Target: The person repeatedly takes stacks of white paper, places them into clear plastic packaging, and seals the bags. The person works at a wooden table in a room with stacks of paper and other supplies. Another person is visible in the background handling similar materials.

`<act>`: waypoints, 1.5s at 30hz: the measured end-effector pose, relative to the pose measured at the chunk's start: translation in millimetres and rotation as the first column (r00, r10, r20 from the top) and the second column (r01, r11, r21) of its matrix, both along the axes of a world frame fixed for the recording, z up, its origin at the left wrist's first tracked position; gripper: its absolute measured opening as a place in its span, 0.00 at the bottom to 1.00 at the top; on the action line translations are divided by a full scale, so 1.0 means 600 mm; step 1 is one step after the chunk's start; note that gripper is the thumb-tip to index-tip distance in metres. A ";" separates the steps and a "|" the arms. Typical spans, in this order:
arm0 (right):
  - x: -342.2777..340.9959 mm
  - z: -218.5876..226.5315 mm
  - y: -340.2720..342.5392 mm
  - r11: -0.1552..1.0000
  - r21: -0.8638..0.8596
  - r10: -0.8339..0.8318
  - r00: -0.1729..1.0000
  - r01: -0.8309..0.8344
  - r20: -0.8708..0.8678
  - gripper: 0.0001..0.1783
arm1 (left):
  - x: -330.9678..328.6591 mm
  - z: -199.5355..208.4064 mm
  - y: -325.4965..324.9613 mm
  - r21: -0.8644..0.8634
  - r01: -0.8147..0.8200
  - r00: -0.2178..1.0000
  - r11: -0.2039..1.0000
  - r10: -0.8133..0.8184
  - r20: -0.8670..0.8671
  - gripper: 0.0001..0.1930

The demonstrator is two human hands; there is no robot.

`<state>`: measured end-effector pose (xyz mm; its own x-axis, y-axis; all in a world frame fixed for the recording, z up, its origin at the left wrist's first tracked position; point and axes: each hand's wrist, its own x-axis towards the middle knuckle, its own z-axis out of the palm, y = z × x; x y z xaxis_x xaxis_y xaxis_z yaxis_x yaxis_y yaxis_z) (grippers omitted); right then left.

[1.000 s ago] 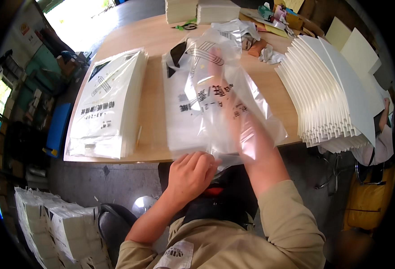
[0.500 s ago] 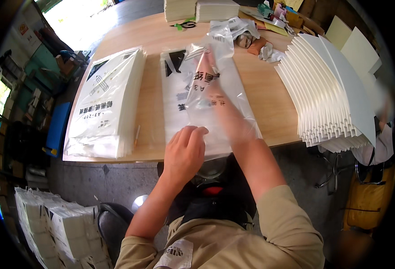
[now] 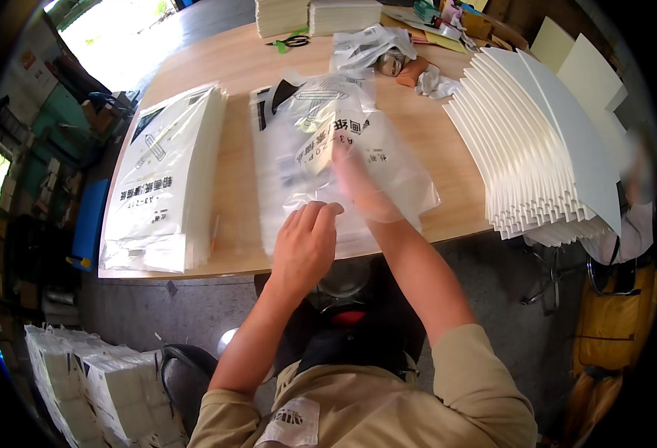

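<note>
Khaki-sleeved, the left hand [image 3: 304, 243] is resting half-curled by the near edge of the table [image 3: 235, 149]; I can't tell whether it's pinching anything. Sprawling on the tabletop, the clear printed bag [image 3: 399, 179] is looking light, limp and slippery, best taken by its open rim, while the right hand [image 3: 343, 153] is blurring beneath its film, grip unreadable.

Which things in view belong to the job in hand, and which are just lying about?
Seemingly in use:
- clear printed bag, right hand inside it
- left hand, by its near edge
- printed packet stack, left
- fanned white sheets, right

Seemingly lying about:
- scissors
- crumpled white plastic
- orange item
</note>
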<state>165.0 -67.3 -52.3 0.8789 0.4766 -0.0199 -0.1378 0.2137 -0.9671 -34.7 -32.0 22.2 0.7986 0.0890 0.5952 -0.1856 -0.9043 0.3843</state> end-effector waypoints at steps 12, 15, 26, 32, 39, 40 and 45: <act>-0.212 0.031 -0.404 0.918 -0.130 0.383 0.923 -0.375 0.042 0.19 | -0.006 -0.042 -0.010 0.039 -0.060 0.998 0.997 0.060 -0.005 0.16; -0.208 0.082 -0.509 0.993 -0.040 0.118 0.989 -0.115 0.094 0.17 | -0.008 -0.056 -0.011 0.082 -0.076 0.997 0.994 0.075 0.015 0.21; -0.143 0.214 -0.716 0.282 0.065 -0.468 0.079 0.957 0.880 0.09 | -0.025 -0.097 -0.033 0.173 0.014 0.999 0.985 -0.007 -0.039 0.33; -0.100 0.296 -0.679 0.279 0.028 0.164 -0.076 0.960 0.983 0.15 | -0.029 -0.099 -0.034 0.177 0.026 0.997 0.984 -0.014 -0.069 0.34; -0.078 0.304 -0.688 0.260 -0.053 0.232 -0.009 0.964 0.973 0.07 | -0.041 -0.102 -0.026 0.132 0.030 0.996 0.991 -0.018 -0.091 0.36; -0.076 0.305 -0.685 0.285 -0.068 0.212 0.007 0.956 0.977 0.06 | -0.041 -0.102 -0.025 0.129 0.031 0.996 0.991 -0.020 -0.087 0.36; -0.054 0.308 -0.674 0.423 -0.081 0.093 0.046 0.903 0.995 0.06 | -0.037 -0.100 -0.025 0.104 0.041 0.996 0.994 -0.033 -0.081 0.34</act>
